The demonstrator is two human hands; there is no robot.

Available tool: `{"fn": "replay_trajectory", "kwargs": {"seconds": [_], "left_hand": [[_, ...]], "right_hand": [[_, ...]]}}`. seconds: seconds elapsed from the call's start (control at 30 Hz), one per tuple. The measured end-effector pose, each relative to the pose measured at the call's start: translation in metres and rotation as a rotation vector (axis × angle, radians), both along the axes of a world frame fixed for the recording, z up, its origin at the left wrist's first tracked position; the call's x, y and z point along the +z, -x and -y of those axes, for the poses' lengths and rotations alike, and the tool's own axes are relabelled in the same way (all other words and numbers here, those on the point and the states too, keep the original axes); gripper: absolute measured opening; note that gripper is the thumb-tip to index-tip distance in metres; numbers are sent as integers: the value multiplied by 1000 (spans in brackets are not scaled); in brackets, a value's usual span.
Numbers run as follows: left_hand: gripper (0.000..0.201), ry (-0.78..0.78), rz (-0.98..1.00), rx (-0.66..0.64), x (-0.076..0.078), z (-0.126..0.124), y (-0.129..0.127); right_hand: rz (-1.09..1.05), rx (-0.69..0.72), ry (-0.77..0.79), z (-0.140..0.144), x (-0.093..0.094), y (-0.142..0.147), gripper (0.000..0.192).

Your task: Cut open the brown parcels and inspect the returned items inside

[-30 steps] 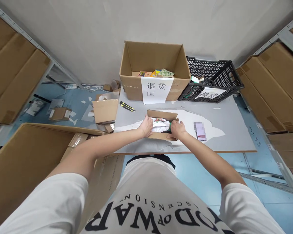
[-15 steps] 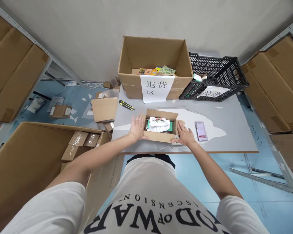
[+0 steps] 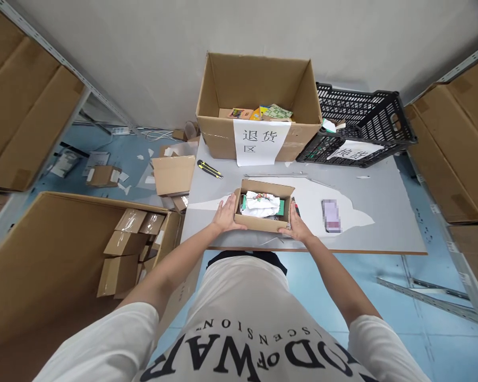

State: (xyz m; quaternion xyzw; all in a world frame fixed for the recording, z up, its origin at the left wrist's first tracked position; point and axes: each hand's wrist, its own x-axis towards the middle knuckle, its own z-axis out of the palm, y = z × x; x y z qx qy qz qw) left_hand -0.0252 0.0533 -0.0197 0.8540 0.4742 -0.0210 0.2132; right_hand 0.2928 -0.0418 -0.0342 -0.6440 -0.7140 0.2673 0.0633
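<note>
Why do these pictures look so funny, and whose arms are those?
There's no robot here, just a person in a white shirt. A camera worn on the head looks forward and down, so we see almost what they see.

The left hand and right hand are at opposite ends of a small open box, touching it. Inside is something white and crumpled, with something green around it.

The box sits on a grey table. A yellow-and-black knife lies to its left, a phone to its right. Behind stand a big cardboard box and a black crate.
</note>
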Motion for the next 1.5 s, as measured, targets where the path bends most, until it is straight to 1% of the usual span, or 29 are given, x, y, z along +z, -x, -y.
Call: {"fn": "replay_trajectory", "kwargs": {"seconds": [0.1, 0.17, 0.27, 0.33, 0.37, 0.43, 0.5, 0.53, 0.57, 0.67, 0.77, 0.83, 0.93, 1.0, 1.13, 1.27, 1.33, 1.43, 1.5], "left_hand": [[130, 3, -21, 17, 7, -4, 3], [123, -20, -30, 45, 17, -8, 3], [110, -89, -63, 103, 40, -13, -3], [108, -137, -100, 117, 58, -16, -15], [107, -152, -111, 94, 67, -18, -23], [96, -153, -102, -21, 80, -24, -41], [81, -87, -85, -187, 84, -32, -61], [76, -27, -97, -262, 82, -37, -71], [76, 21, -121, -308, 78, -42, -78], [89, 92, -181, -323, 58, -54, -93], [92, 129, -152, -314, 38, -60, -97], [91, 147, -144, -316, 29, -62, -97], [88, 169, -128, -336, 22, -62, -96], [85, 185, -96, -319, 19, -60, -93], [77, 237, -1, -196, 15, -56, -87], [67, 246, 141, -127, 13, -56, -82], [62, 271, 243, -80, 13, -56, -79], [61, 357, 455, -9, 16, -54, -73], [66, 412, 634, 0, 20, -51, -69]], "right_hand": [[115, -16, 5, 0, 13, 0, 115], [226, -50, -6, 1, 26, 1, 103], [366, -110, -68, -2, 52, 8, 82], [391, -96, -106, -11, 72, 16, 71], [375, -67, -106, -17, 81, 20, 67], [307, -14, -46, -34, 95, 30, 60], [265, -30, 76, -53, 101, 40, 54], [264, -57, 150, -62, 101, 45, 53], [268, -97, 230, -71, 99, 50, 55], [214, -237, 418, -88, 85, 65, 75], [139, -361, 474, -94, 68, 79, 92], [124, -412, 475, -93, 59, 86, 97], [54, -470, 466, -90, 50, 90, 96], [-71, -526, 434, -88, 46, 88, 92], [-393, -614, 323, -80, 35, 80, 80], [-556, -600, 285, -74, 28, 69, 69], [-685, -580, 257, -70, 28, 64, 67], [-941, -516, 172, -63, 32, 58, 61], [-1036, -465, 114, -60, 38, 56, 56]]}}
